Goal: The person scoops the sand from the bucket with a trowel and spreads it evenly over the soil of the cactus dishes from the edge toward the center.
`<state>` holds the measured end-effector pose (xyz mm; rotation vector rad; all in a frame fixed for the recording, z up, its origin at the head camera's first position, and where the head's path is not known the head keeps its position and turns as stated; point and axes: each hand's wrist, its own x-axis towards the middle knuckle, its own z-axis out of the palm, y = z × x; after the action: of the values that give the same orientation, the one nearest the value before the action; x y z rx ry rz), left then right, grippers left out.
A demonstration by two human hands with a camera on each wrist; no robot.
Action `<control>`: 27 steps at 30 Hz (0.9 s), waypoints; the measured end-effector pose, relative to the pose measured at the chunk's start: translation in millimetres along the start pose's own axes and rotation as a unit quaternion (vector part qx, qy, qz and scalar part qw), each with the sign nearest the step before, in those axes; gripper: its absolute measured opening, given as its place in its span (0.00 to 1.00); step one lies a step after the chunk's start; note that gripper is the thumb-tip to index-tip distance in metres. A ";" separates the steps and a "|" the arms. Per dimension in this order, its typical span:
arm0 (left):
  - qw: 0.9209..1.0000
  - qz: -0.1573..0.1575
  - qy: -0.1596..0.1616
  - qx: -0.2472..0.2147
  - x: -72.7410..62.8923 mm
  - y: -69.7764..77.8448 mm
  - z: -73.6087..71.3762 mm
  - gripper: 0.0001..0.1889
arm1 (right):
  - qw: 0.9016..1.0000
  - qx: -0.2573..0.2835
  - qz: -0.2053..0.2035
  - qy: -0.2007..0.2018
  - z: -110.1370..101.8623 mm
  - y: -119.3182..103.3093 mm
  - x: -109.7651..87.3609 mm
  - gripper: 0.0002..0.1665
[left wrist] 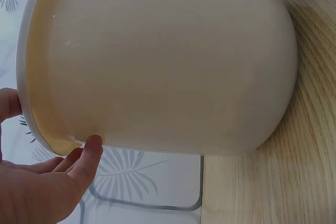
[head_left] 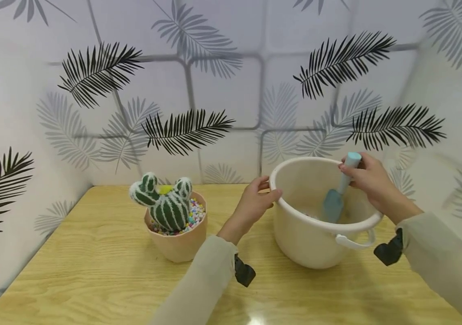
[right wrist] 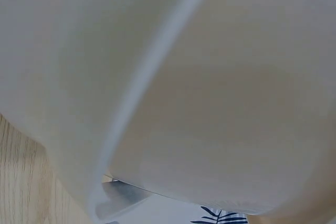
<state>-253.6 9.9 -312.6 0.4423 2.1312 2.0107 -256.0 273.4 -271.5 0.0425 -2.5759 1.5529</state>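
Note:
A cream bucket (head_left: 308,243) stands on the table at the right in the head view. My left hand (head_left: 253,203) holds its left rim, the thumb at the lip and the fingers along the outside; the left wrist view shows the same hand (left wrist: 58,182) against the bucket wall (left wrist: 173,66). Inside the bucket, a small light-blue trowel (head_left: 334,203) points blade down. Its handle top is gripped by my right hand (head_left: 371,178), which reaches over the right rim. In the right wrist view the bucket's wall (right wrist: 220,129) fills most of the picture and hides the trowel.
Left of the bucket is a peach pot (head_left: 178,248) with a knitted green cactus (head_left: 170,212) and colourful pebbles (head_left: 196,214). A white handle (head_left: 354,243) hangs at the bucket's front right. Behind the wooden table (head_left: 93,262) rises a leaf-patterned wall (head_left: 227,90).

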 end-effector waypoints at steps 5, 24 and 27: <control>1.000 0.019 -0.001 -0.011 0.5 -0.1 1.5 0.29 | 1.000 -0.011 -0.009 -0.018 -0.2 3.1 1.1 0.20; 0.997 0.006 0.024 -0.072 0.6 -0.7 5.8 0.26 | 0.968 -0.243 -0.050 -0.035 11.4 0.0 7.2 0.20; 0.997 0.008 0.023 -0.069 0.5 -1.1 5.7 0.26 | 0.973 -0.225 -0.032 -0.050 12.1 -0.4 8.3 0.21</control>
<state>-252.3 15.4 -314.0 0.3973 2.0031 2.1802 -265.4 263.0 -275.6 0.1585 -2.9067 0.9365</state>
